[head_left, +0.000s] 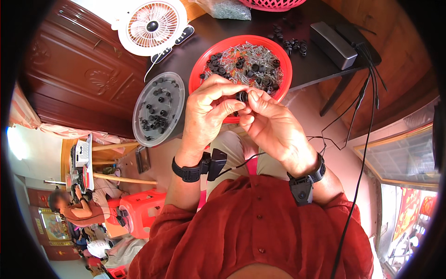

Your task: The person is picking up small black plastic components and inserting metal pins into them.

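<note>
Between the fingertips of both hands is a small black ring-shaped plastic part (241, 96), partly covered by the fingers. My left hand (209, 104) pinches it from the left with thumb and forefinger. From the right, my right hand (267, 116) grips it between thumb and curled fingers. Just beyond the hands lies a red round tray (194, 65), holding many thin clear or silvery pieces and black round parts like the one held. To its left, a clear round plastic lid or shallow tray (135, 116) carries more small black parts.
A white fan (152, 26) stands at the far left of the dark table (306, 69). Loose black parts (295, 46) and a grey box-shaped device (333, 45) lie at the right. Black cables (371, 93) hang down the right side. Another person (76, 211) sits far left, beside a red stool (141, 211).
</note>
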Available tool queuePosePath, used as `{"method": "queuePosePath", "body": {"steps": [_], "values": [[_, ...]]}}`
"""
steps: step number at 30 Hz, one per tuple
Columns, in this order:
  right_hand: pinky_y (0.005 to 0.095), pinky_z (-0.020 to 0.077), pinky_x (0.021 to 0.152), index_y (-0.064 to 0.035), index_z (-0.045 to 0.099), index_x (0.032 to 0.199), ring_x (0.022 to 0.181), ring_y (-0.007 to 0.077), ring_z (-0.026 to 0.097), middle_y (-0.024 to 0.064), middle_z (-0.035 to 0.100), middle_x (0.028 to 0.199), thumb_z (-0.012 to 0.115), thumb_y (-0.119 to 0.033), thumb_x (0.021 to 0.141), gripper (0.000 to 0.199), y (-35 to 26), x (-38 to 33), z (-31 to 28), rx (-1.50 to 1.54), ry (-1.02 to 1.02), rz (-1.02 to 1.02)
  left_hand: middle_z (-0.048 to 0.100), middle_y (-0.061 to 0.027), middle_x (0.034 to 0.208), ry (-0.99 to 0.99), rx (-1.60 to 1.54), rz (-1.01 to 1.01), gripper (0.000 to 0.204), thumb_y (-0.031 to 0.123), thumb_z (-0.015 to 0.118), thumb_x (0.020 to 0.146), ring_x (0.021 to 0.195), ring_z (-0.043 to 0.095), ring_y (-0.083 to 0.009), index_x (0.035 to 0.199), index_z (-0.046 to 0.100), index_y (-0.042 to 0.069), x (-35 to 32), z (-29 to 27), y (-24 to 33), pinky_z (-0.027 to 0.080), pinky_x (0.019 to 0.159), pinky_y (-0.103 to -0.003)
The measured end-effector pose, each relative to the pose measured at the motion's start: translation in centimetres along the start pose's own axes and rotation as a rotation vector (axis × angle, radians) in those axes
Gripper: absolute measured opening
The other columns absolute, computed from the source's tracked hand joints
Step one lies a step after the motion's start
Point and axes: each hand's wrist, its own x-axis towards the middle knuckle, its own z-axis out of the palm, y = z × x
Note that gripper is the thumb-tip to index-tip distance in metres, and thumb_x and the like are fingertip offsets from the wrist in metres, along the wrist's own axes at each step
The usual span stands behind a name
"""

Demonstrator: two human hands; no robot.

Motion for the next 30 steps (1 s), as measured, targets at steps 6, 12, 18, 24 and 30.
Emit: {"method": "queuePosePath", "body": {"steps": [6, 12, 18, 24, 30], "values": [[0.0227, 0.0455, 0.064, -0.0034, 0.054, 0.096, 0.076, 0.0107, 0.055, 0.0037, 0.058, 0.087, 0.060, -0.003, 0.084, 0.014, -0.3, 0.3, -0.4, -0.165, -0.028, -0.121, 0.055, -0.0036, 0.085, -0.021, 0.092, 0.080, 0.030, -0.005, 0.067, 0.070, 0.075, 0.054, -0.0110, 0.100, 0.066, 0.002, 0.0, -0.1, 0.5, 0.046, 0.065, -0.022], [0.0229, 0.0459, 0.061, -0.0020, 0.053, 0.097, 0.077, 0.0103, 0.057, 0.0042, 0.059, 0.088, 0.061, 0.002, 0.082, 0.018, -0.8, 0.4, -0.4, -0.386, -0.126, -0.232, 0.056, -0.0048, 0.088, -0.031, 0.084, 0.122, 0.028, -0.002, 0.066, 0.072, 0.079, 0.055, -0.0125, 0.100, 0.065, 0.002, 0.0, -0.4, 1.1, 0.046, 0.067, -0.023], [0.0215, 0.0463, 0.061, -0.0034, 0.052, 0.093, 0.076, 0.0096, 0.058, 0.0033, 0.059, 0.087, 0.064, 0.002, 0.080, 0.018, -1.1, 0.4, -0.4, -0.461, -0.160, -0.279, 0.054, -0.0049, 0.082, -0.061, 0.090, 0.210, 0.026, -0.005, 0.065, 0.072, 0.071, 0.056, -0.0133, 0.097, 0.065, 0.003, 0.4, -0.7, 0.9, 0.048, 0.061, -0.024], [0.0213, 0.0462, 0.059, -0.0053, 0.051, 0.089, 0.072, 0.0098, 0.059, 0.0033, 0.060, 0.082, 0.066, 0.001, 0.078, 0.020, -2.2, 0.2, 0.3, -0.657, -0.116, -0.236, 0.053, -0.0029, 0.075, -0.167, 0.108, 0.212, 0.025, -0.001, 0.068, 0.071, 0.062, 0.050, -0.0113, 0.094, 0.062, 0.005, 0.4, -1.4, 1.2, 0.042, 0.056, -0.025], [0.0213, 0.0465, 0.060, -0.0024, 0.058, 0.086, 0.069, 0.0088, 0.057, 0.0037, 0.062, 0.082, 0.066, -0.002, 0.080, 0.010, -1.7, 0.3, -0.6, -0.638, -0.162, -0.230, 0.051, -0.0026, 0.069, -0.166, 0.137, 0.205, 0.025, -0.003, 0.067, 0.068, 0.058, 0.049, -0.0104, 0.091, 0.060, 0.004, 0.4, -1.4, 1.3, 0.041, 0.054, -0.025]]}}
